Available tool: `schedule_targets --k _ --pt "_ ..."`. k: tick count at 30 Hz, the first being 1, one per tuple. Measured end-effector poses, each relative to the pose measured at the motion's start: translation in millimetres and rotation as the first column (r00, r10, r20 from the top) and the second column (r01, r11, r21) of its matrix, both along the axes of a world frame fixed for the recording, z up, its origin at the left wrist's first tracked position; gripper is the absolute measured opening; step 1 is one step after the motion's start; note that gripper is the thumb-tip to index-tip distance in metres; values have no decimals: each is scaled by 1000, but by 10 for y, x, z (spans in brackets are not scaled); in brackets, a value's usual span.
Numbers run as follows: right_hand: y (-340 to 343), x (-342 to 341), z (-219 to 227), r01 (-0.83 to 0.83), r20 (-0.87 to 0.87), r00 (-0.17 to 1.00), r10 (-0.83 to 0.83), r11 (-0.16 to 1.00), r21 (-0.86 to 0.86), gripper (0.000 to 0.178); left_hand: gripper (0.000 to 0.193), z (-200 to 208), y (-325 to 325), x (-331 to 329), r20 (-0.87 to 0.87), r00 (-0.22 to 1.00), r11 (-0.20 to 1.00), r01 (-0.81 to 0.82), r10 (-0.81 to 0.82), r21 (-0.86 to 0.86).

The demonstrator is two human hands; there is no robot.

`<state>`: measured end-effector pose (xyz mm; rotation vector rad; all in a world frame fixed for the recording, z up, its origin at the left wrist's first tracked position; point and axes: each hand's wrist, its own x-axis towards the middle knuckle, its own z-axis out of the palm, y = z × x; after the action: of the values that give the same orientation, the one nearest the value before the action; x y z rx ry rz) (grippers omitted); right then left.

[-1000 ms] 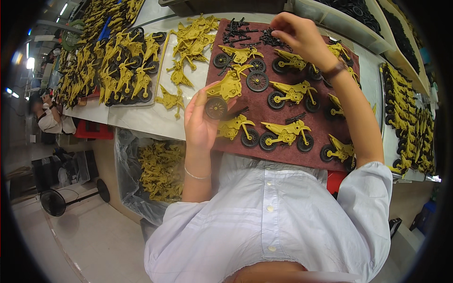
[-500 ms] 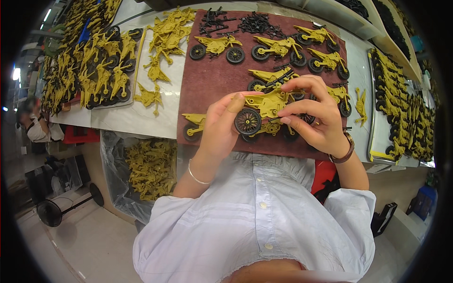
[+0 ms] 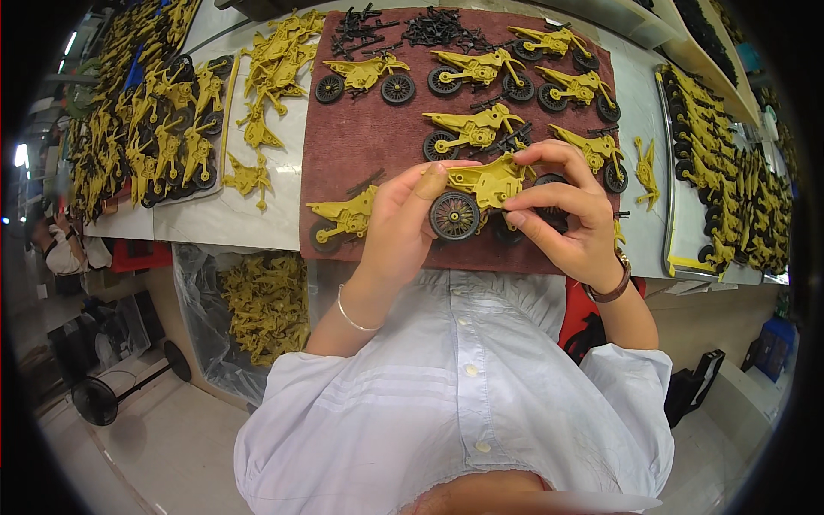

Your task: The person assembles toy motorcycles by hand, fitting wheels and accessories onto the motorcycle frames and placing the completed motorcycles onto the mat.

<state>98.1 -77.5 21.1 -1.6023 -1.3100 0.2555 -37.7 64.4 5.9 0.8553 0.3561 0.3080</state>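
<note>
My left hand grips the rear of a yellow plastic toy motorcycle, its thumb on top near the tail. One black spoked wheel faces up at that end. At the other end, my right hand holds the same toy, fingers bent around it. Its thumb and index finger pinch a small dark piece at the lower edge of the yellow body; the fingers mostly hide it. Beneath the hands lies a dark red cloth. Behind them rests another yellow motorcycle with black wheels.
Several toy motorcycles and black handlebar parts lie on the cloth. Loose yellow bodies are heaped to the left. Trays of motorcycles stand at left and right. A lined bin of yellow parts sits below the table edge.
The view has shifted, so the table things appear farther left and slightly higher. Both hands keep nearly the same hold; the small dark piece now sits closer against the motorcycle's body.
</note>
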Motion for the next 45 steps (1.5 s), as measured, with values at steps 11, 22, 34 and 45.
schedule_targets --k 11,22,34,45 --pt "-145 54 177 19 358 934 -5 999 -34 18 34 57 -57 61 -26 998 999 52 -52 13" --pt "-153 45 249 49 564 825 30 991 -124 15 33 6 -110 56 -3 1000 999 18 -18 52" --pt "-84 -129 355 62 818 567 101 984 -165 11 33 -42 -155 64 -26 1000 1000 12 -12 6" --pt "-146 -32 258 -24 701 689 183 973 -231 16 33 -90 -144 60 -31 996 992 81 -84 -99"
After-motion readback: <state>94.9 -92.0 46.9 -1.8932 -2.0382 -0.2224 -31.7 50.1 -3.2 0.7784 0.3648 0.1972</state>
